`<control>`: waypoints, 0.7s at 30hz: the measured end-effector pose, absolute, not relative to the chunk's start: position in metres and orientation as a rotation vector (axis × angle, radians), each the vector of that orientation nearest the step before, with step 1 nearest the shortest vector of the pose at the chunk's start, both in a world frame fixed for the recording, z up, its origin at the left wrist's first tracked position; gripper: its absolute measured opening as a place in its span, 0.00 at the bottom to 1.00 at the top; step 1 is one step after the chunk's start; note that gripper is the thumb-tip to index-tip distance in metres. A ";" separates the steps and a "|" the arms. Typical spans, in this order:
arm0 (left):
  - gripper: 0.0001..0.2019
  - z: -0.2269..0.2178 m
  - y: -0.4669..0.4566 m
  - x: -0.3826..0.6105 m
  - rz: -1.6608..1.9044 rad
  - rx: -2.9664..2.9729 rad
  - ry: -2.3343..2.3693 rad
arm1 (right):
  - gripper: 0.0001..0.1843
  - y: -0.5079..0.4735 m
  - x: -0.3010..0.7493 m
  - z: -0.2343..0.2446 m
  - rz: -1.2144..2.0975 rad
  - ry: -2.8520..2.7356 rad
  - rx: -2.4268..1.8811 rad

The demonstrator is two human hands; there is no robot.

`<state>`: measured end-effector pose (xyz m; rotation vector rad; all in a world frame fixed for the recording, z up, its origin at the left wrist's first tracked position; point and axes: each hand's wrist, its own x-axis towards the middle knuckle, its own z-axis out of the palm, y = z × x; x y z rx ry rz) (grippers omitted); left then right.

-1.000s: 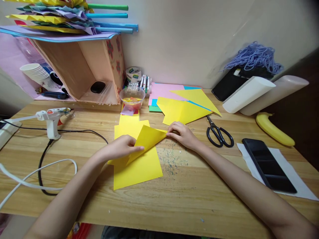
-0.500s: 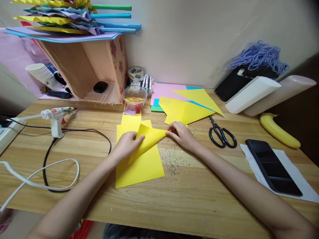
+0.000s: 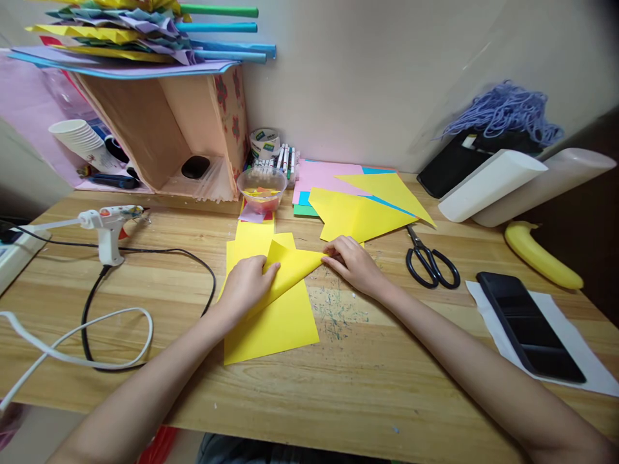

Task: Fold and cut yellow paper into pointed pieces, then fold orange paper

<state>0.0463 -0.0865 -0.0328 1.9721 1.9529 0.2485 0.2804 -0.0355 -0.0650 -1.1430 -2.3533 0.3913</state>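
A piece of yellow paper (image 3: 290,270), folded over at a slant, is held between my two hands. My left hand (image 3: 249,280) grips its left part, thumb on top and the other fingers mostly hidden. At the pointed right end, my right hand (image 3: 353,261) pinches the tip between thumb and fingers. Beneath the folded piece lies a flat yellow sheet (image 3: 285,325) on the wooden table. More cut yellow paper (image 3: 362,216) rests just beyond my right hand, on top of pink and blue sheets.
Black-handled scissors (image 3: 432,263) lie to the right, with a phone (image 3: 529,325) and a banana (image 3: 544,254) farther over. On the left stand a glue gun (image 3: 110,232) and its looping cables. A plastic bowl (image 3: 262,190) of paper scraps and an open box (image 3: 193,122) are behind.
My left hand has shifted very slightly on the folded paper. My right hand keeps its pinch at the tip, and the view has moved a little.
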 end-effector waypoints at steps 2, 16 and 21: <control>0.18 -0.033 -0.088 0.047 0.236 1.994 1.967 | 0.06 -0.036 0.280 -0.065 0.386 -2.361 -1.137; 0.18 -0.035 -0.088 0.050 0.147 2.006 2.038 | 0.08 -0.037 0.281 -0.066 0.302 -2.427 -1.136; 0.18 -0.035 -0.088 0.050 0.103 2.009 2.045 | 0.07 -0.038 0.281 -0.064 0.294 -2.430 -1.139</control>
